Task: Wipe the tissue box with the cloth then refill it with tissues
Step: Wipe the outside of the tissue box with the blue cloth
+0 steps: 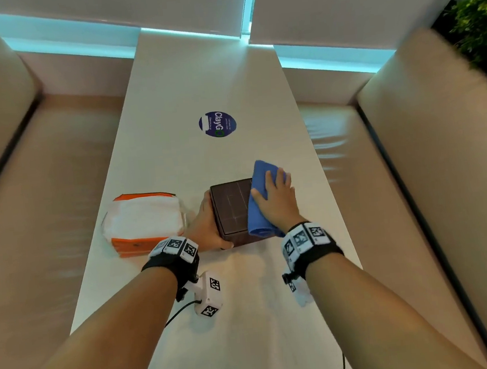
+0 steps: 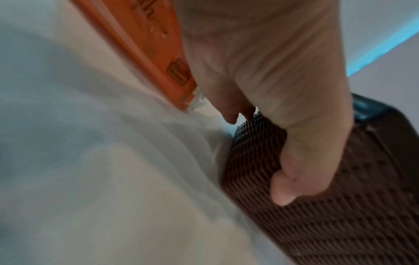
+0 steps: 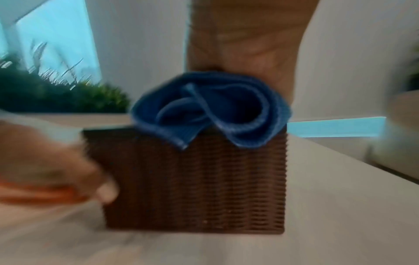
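The brown woven tissue box [image 1: 233,212] stands on the white table [image 1: 197,84]. My left hand [image 1: 207,223] grips its left side, with the thumb on the near wall. A folded blue cloth [image 1: 260,200] lies over the right part of the box top, and my right hand [image 1: 279,195] presses flat on it with straight fingers. The left wrist view shows my left hand [image 2: 283,125] curled round the box [image 2: 340,215]. In the right wrist view, the cloth [image 3: 211,109] bunches on the top edge of the box [image 3: 195,188]. An orange and white tissue pack [image 1: 144,220] lies just left of the box.
A round blue sticker [image 1: 217,123] sits on the table beyond the box. Beige benches [image 1: 43,188] run along both sides of the narrow table. A green plant [image 1: 478,13] is at the far right. The pack's orange edge [image 2: 154,53] lies close behind my left hand.
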`<act>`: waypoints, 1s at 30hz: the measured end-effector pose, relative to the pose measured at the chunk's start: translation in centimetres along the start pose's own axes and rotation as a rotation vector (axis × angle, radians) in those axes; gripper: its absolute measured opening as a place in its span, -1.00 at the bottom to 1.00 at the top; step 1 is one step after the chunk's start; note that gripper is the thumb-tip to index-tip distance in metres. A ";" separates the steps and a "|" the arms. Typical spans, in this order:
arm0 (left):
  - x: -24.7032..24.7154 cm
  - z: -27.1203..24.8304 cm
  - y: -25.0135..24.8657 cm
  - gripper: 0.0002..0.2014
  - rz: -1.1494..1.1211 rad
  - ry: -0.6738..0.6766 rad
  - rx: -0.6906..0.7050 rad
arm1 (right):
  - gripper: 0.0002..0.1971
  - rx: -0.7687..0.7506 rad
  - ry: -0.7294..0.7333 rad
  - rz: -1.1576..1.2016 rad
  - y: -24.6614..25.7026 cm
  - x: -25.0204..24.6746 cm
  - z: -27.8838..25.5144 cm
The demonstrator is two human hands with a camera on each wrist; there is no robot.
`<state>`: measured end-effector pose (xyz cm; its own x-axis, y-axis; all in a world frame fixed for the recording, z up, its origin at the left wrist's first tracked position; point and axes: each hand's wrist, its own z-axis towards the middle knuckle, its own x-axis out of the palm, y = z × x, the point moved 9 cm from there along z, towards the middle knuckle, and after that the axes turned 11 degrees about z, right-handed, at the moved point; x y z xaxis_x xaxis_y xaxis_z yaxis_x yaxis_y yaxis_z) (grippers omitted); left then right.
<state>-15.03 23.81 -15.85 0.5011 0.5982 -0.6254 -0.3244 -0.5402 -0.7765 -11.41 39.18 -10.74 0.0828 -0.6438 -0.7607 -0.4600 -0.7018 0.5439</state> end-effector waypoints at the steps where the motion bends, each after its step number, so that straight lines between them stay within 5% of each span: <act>1: -0.1 0.1 -0.1 0.21 -0.008 -0.009 0.003 | -0.29 -0.042 -0.021 -0.049 0.8 0.8 -0.3; 8: 0.4 0.0 0.8 0.20 -0.072 -0.001 -0.007 | -0.38 -0.386 0.122 -0.182 7.0 6.7 -1.7; 11: 0.5 0.1 2.0 0.30 -0.098 0.018 -0.110 | -0.43 -0.327 0.070 -0.171 5.7 4.7 0.6; 15: 0.9 0.2 1.9 0.07 -0.206 0.033 -0.031 | -0.45 -0.141 -0.128 -0.173 2.4 0.9 2.5; 19: 0.4 0.2 1.3 0.07 -0.233 -0.009 0.015 | -0.44 0.046 -0.255 -0.131 2.2 0.5 1.6; 22: 0.2 0.5 1.5 0.15 -0.128 -0.033 0.026 | -0.45 -0.200 -0.086 -0.144 6.1 4.1 0.5; 25: 0.4 0.4 1.5 -0.12 -0.074 -0.018 -0.006 | -0.46 -0.456 0.081 -0.139 8.2 6.8 -1.6; 30: 0.1 0.2 0.2 0.07 -0.138 0.010 0.022 | -0.49 -0.489 0.090 -0.054 5.8 4.7 -1.4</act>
<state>-15.20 23.93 -16.10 0.5499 0.6600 -0.5119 -0.2692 -0.4402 -0.8566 -12.47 31.68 -10.66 0.1812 -0.6112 -0.7704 0.0135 -0.7818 0.6234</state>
